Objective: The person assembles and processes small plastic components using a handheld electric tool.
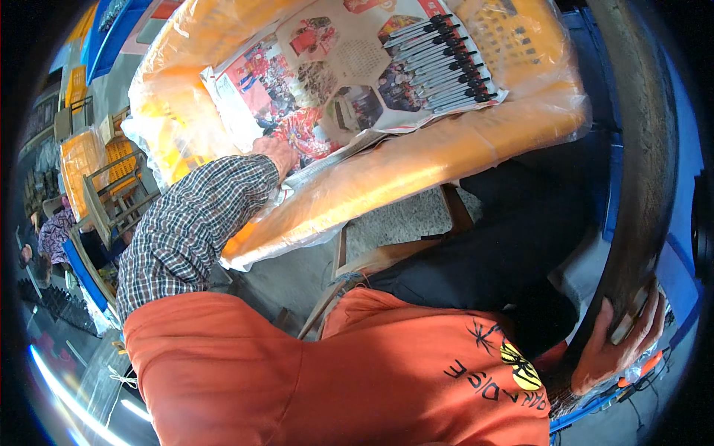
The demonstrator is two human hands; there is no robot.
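My left hand (pixel 277 156), in a checked sleeve, rests on the near left part of a printed paper sheet (pixel 357 63). Its fingers look curled in; whether anything is in them is hidden. At the sheet's right end lies a row of several white pens (pixel 439 65) with black clips, side by side. The sheet covers an orange-yellow plastic surface (pixel 416 160) wrapped in clear film. Far to the right, my right hand (pixel 613 346) is bent around a small pale piece (pixel 631 316) beside a dark curved edge (pixel 632 186); I cannot make out its kind.
On the left stand wooden frames (pixel 104 197) and another orange film-wrapped piece (pixel 82 160). A person in a patterned top (pixel 56 234) is farther off. Blue panels (pixel 680 275) rise behind the dark edge. My dark-clothed leg (pixel 483 245) is below the wrapped surface.
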